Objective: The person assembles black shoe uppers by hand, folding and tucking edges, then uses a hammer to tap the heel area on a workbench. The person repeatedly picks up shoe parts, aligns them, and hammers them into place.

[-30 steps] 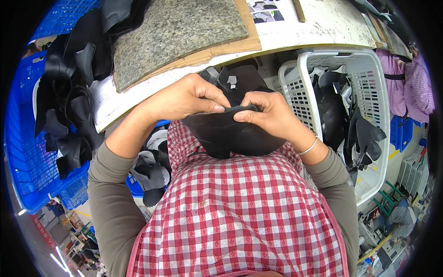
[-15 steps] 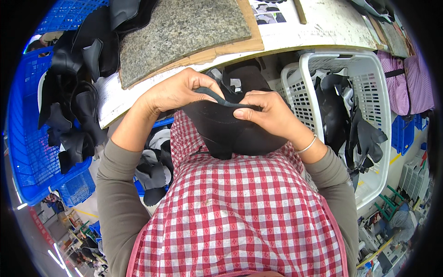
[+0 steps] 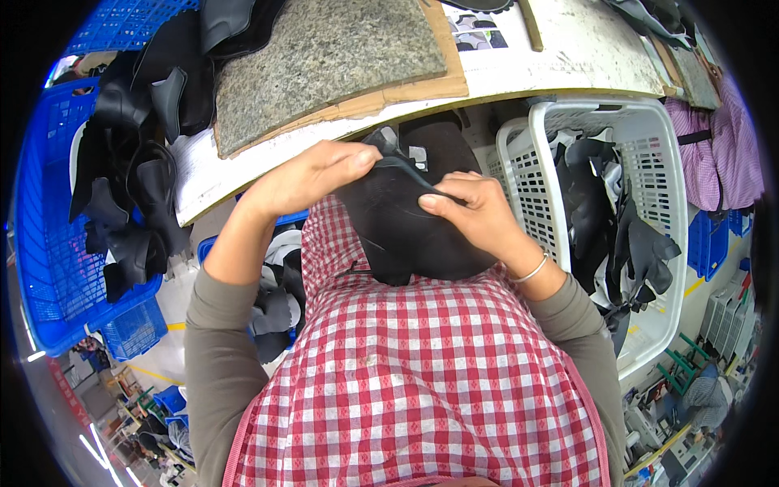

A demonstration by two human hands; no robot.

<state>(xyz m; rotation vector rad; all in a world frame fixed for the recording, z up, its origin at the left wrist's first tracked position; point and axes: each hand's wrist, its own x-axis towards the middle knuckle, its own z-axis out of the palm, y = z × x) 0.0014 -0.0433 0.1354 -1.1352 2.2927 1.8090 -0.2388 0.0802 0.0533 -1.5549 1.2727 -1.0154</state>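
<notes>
In front of the checked apron, a soft black shoe upper [image 3: 406,231] lies spread over my lap, with its top edge raised between my two hands. My left hand [image 3: 320,174] is closed at the left end of that edge, thumb lying along it. The fingers behind the edge are partly hidden. My right hand [image 3: 479,213] pinches the same edge further right, thumb on the near side and fingers curled behind. A small white patch [image 3: 418,157] shows on black material just beyond the edge.
A white worktable [image 3: 568,61] carries a speckled stone slab [image 3: 333,69] on a brown board. At the right stands a white basket [image 3: 665,162] of black pieces. Black pieces [image 3: 150,174] also hang over a blue crate [image 3: 45,203] at the left. Another blue container [image 3: 207,246] sits below.
The folded edge between my hands has opened out and stretches in a slant. My left hand has shifted slightly left and down; my right hand has moved slightly right and down.
</notes>
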